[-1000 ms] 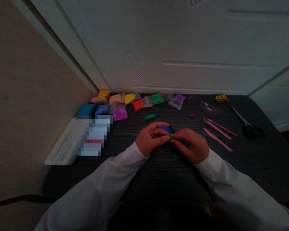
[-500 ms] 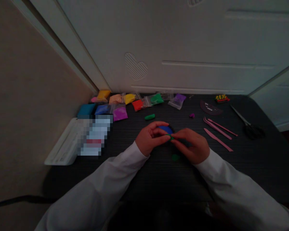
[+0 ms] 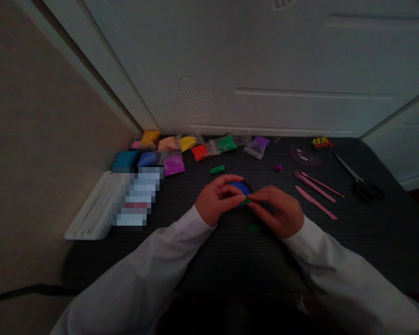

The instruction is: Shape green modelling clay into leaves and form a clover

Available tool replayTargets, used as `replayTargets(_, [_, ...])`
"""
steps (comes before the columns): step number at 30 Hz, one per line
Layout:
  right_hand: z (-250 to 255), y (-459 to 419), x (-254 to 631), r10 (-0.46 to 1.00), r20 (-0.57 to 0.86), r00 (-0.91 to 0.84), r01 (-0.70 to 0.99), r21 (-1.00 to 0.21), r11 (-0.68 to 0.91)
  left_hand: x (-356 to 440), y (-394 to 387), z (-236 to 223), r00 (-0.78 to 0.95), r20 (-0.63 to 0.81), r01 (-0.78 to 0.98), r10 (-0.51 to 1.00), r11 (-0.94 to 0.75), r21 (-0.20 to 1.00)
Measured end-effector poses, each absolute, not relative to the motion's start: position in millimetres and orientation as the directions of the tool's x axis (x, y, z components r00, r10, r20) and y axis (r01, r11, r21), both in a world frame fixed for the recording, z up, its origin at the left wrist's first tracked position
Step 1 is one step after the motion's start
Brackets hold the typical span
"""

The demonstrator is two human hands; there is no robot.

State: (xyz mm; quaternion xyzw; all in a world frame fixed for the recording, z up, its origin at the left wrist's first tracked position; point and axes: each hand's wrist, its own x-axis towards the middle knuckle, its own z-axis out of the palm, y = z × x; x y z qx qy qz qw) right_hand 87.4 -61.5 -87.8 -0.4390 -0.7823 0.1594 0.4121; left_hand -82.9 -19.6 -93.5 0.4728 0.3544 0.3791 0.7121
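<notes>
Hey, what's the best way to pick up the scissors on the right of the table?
I'd take the scissors by the black handles, reaching in from the near side with your right hand. They lie with the handles toward you and the narrow blades pointing away, so that approach should keep your fingers off the edges.

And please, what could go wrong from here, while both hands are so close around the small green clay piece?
The small green clay piece sits at the fingertips of the left hand and right hand; too much pressure might squash it. The blue round piece is right by the left hand's fingers, so it could get dented. The flat green piece lies close to the right hand, which might brush it.
</notes>
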Motion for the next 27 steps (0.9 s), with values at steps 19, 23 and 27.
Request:
replayTargets(19, [-88.2,-61.7,88.6,0.825,0.501,-0.262,0.558,-0.619,0.553,-83.1,-19.4,-94.6,0.473,-0.155,-0.202,0.867,0.278,0.939])
replayTargets(23, [-88.8,-61.0,89.3,0.823,0.503,-0.265,0.553,-0.62,0.557,-83.1,-18.7,-95.3,0.472,-0.142,-0.227,0.87,0.276,0.934])
replayTargets(27, [-88.3,-60.4,89.2,0.822,0.504,-0.264,0.554,-0.618,0.557,-83.4,-18.6,-95.5,0.465,-0.127,-0.225,0.876,0.256,0.94])
